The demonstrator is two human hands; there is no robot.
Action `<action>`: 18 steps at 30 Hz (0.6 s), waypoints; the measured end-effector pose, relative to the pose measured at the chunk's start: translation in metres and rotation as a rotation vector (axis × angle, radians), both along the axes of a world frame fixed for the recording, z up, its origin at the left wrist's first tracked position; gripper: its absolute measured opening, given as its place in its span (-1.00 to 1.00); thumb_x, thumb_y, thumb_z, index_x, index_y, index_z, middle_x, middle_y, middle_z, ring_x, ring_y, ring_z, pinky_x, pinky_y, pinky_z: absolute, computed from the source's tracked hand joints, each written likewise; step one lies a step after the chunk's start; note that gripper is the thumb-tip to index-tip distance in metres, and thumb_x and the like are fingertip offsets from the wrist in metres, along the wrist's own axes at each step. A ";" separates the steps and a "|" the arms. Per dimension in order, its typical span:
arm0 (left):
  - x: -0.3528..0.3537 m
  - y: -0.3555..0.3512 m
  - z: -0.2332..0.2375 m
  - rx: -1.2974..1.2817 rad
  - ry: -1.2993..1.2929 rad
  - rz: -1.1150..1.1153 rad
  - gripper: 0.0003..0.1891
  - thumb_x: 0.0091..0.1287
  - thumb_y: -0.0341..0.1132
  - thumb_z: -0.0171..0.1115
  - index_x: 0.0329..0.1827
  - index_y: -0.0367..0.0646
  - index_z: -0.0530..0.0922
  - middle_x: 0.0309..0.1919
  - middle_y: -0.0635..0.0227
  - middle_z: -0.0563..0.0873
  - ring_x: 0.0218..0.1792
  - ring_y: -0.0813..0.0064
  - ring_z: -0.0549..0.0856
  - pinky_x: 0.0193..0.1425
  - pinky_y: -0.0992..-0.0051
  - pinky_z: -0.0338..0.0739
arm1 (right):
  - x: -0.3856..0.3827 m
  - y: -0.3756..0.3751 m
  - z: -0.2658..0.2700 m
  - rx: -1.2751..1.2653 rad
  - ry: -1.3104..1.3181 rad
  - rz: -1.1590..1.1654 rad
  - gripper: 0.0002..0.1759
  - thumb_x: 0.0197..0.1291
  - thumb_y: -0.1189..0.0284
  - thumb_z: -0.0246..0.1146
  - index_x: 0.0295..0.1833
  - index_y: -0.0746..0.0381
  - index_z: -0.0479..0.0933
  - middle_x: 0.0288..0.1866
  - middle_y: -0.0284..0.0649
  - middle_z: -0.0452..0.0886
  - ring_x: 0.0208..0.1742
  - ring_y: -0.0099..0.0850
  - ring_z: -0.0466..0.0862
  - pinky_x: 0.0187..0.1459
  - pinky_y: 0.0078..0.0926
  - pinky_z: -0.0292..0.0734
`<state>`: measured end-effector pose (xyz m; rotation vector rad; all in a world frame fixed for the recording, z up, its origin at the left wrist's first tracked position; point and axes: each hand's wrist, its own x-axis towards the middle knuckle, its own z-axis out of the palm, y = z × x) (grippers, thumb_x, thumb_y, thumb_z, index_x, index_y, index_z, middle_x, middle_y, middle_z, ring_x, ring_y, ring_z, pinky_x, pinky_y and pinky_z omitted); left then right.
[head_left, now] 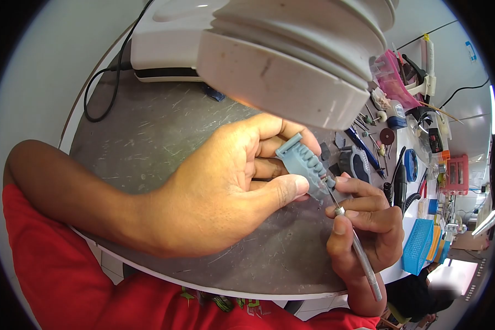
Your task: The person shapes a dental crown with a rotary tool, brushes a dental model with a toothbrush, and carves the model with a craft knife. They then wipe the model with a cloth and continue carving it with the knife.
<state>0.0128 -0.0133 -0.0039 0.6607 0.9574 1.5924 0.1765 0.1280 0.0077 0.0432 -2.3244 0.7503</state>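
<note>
Under the lamp, my left hand (225, 190) is closed around a blue-grey dental model (301, 162), with the thumb on its near side and the fingers behind it. A row of moulded teeth faces up and to the right. My right hand (368, 220) grips a slim metal dental carving tool (363, 253) like a pen. Its thin tip meets the lower right end of the model, beside the last teeth. A second grey model piece (355, 162) lies on the table just behind my right fingers.
A large white lamp head (280, 82) hangs close above my hands. Rotary burs and a brown disc (387, 136) lie at the right, near a blue pen (364, 149). A pink container (395, 80) and a blue basket (418, 246) stand along the right side. A black cable (115, 91) runs at the left.
</note>
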 end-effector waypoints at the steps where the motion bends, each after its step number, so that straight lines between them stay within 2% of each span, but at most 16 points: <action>1: 0.000 0.000 0.000 0.000 -0.008 -0.003 -0.68 0.39 -0.52 0.17 0.16 -0.27 0.36 0.09 0.21 0.56 0.08 0.54 0.61 0.23 0.46 0.56 | 0.000 0.000 -0.001 0.003 0.005 -0.007 -0.79 0.01 0.64 0.35 -0.31 0.33 0.43 -0.50 -0.09 0.66 -0.23 -0.08 0.77 -0.11 -0.22 0.69; 14: 0.000 0.000 0.001 -0.011 -0.029 -0.005 -0.68 0.39 -0.52 0.15 0.17 -0.28 0.35 0.11 0.19 0.57 0.10 0.53 0.61 0.24 0.45 0.56 | 0.000 0.000 0.001 0.024 -0.020 -0.003 -0.79 0.02 0.64 0.35 -0.30 0.33 0.43 -0.49 -0.12 0.66 -0.21 -0.08 0.77 -0.07 -0.17 0.70; 18: -0.001 0.001 -0.003 0.026 -0.030 -0.032 -0.56 0.45 -0.43 0.10 0.35 -0.27 0.26 0.11 0.19 0.58 0.11 0.51 0.61 0.24 0.43 0.56 | 0.003 -0.001 0.000 -0.050 0.002 0.036 -0.79 0.04 0.63 0.34 -0.27 0.34 0.42 -0.46 -0.07 0.65 -0.19 -0.06 0.75 -0.06 -0.16 0.69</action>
